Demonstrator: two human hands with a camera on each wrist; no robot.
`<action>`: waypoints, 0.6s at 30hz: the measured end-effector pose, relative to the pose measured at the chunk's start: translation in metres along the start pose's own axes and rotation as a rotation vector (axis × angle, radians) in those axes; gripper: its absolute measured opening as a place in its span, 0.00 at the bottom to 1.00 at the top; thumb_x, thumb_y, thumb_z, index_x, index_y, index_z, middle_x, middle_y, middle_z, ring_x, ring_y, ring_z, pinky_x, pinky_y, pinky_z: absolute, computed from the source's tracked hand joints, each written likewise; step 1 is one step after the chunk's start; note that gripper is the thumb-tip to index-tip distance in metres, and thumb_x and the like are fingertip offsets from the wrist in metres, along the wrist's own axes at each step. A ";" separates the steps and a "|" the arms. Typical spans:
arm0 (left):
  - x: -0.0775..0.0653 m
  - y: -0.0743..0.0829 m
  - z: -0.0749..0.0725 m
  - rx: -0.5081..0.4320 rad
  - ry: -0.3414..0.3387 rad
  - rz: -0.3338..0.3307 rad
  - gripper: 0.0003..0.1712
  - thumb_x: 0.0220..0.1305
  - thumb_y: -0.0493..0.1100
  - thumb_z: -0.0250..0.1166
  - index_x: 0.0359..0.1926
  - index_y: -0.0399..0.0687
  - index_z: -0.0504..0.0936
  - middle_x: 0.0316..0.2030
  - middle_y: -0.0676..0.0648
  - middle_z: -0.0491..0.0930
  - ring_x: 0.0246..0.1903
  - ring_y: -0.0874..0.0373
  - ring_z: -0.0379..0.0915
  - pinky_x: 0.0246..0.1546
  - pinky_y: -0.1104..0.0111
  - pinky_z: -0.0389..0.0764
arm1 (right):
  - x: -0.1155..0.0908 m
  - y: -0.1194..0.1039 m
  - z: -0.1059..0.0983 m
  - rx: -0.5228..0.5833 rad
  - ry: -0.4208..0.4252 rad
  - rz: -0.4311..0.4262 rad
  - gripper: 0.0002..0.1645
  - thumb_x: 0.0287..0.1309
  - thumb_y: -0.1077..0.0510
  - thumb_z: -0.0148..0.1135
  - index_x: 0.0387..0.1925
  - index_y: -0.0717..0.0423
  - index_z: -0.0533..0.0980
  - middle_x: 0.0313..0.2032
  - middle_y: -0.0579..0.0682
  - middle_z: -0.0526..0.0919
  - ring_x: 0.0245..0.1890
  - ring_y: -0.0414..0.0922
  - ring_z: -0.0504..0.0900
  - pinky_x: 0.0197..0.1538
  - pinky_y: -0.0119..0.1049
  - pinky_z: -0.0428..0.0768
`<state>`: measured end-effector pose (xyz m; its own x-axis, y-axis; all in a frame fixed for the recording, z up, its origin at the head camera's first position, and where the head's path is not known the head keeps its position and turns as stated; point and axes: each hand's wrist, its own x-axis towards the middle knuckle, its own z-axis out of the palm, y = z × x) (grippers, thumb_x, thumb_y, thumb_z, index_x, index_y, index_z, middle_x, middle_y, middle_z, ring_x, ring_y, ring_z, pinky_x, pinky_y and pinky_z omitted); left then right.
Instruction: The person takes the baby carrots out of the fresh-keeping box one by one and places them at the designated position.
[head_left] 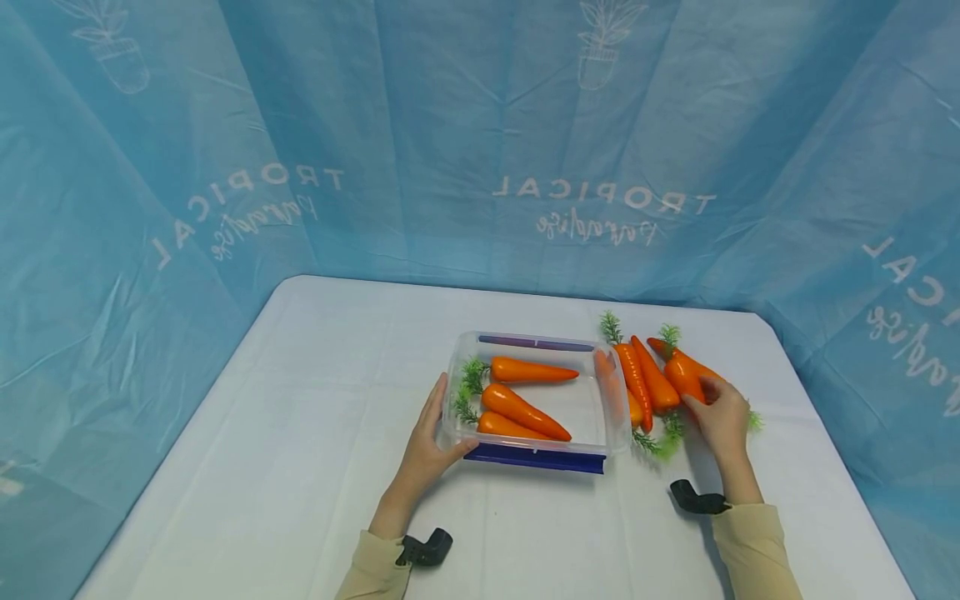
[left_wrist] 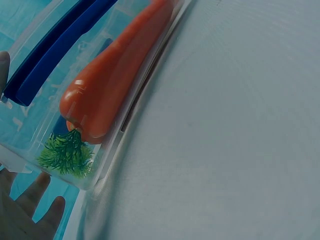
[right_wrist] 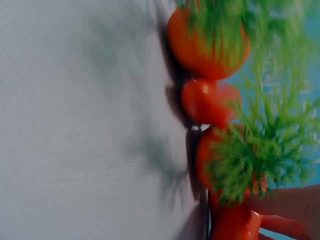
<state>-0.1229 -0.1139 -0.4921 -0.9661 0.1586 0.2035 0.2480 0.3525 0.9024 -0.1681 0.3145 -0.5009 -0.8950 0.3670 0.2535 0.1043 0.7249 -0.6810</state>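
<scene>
- Left grip [head_left: 429, 448] lies at the box's eight-to-nine o'clock corner, fingers extended along the end wall, thumb by the near rim, steadying it rather than clenching.
- Clear plastic box [head_left: 583, 410], mid-table [head_left: 375, 383], looks light and slightly flexible, likely to slide when nudged; bracing an end wall or corner should suit it. One blue latch [head_left: 534, 458] hangs at six o'clock.
- Three orange carrots lie inside, leafy tops [head_left: 467, 390] towards nine o'clock, tips towards three or four.
- Loose carrots [head_left: 654, 383] bunch at three o'clock, just beside the box. Their gloss suggests stiff, light, smooth imitations, apt to roll; the thick shoulder probably gives the surest hold, the feathery greens [head_left: 666, 446] the poorest.
- Right grip [head_left: 722, 421], also towards three o'clock, pinches a plump carrot [head_left: 682, 375] between thumb and fingers; whether that carrot is off the table, I cannot tell.
</scene>
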 end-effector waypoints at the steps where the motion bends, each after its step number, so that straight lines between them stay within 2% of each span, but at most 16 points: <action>1: 0.000 0.000 0.000 0.000 0.000 0.000 0.56 0.52 0.38 0.70 0.75 0.45 0.46 0.75 0.42 0.47 0.74 0.42 0.44 0.70 0.43 0.52 | 0.000 0.001 0.000 -0.008 -0.013 -0.006 0.25 0.53 0.66 0.65 0.51 0.77 0.73 0.43 0.75 0.79 0.43 0.65 0.78 0.49 0.56 0.76; 9: 0.000 -0.001 0.000 -0.006 -0.007 -0.002 0.56 0.52 0.39 0.70 0.75 0.46 0.45 0.75 0.42 0.46 0.74 0.42 0.44 0.70 0.42 0.52 | -0.001 0.001 0.002 -0.041 -0.053 -0.010 0.24 0.55 0.66 0.63 0.52 0.77 0.73 0.45 0.75 0.79 0.44 0.66 0.78 0.51 0.59 0.76; 14: 0.000 -0.001 0.000 -0.003 -0.006 0.005 0.56 0.53 0.38 0.70 0.75 0.45 0.45 0.75 0.42 0.46 0.74 0.42 0.44 0.70 0.42 0.52 | 0.000 -0.006 0.000 -0.002 -0.021 0.041 0.22 0.57 0.65 0.62 0.51 0.75 0.74 0.46 0.73 0.79 0.45 0.64 0.78 0.53 0.57 0.76; 16: 0.001 -0.006 0.001 -0.002 -0.005 0.009 0.56 0.52 0.38 0.70 0.75 0.47 0.45 0.75 0.43 0.45 0.74 0.43 0.44 0.70 0.43 0.52 | 0.000 -0.010 0.000 0.021 0.012 0.051 0.21 0.57 0.64 0.62 0.51 0.73 0.75 0.46 0.71 0.80 0.45 0.62 0.78 0.49 0.42 0.81; 18: 0.002 -0.018 0.004 0.002 0.002 0.015 0.58 0.52 0.41 0.71 0.76 0.53 0.44 0.76 0.46 0.45 0.74 0.44 0.44 0.70 0.43 0.52 | 0.000 -0.014 -0.002 0.030 0.031 0.055 0.20 0.58 0.63 0.62 0.51 0.71 0.76 0.47 0.69 0.81 0.44 0.60 0.78 0.43 0.28 0.78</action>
<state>-0.1292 -0.1163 -0.5094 -0.9624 0.1622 0.2178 0.2627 0.3519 0.8984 -0.1687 0.3048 -0.4901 -0.8743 0.4239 0.2364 0.1393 0.6857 -0.7144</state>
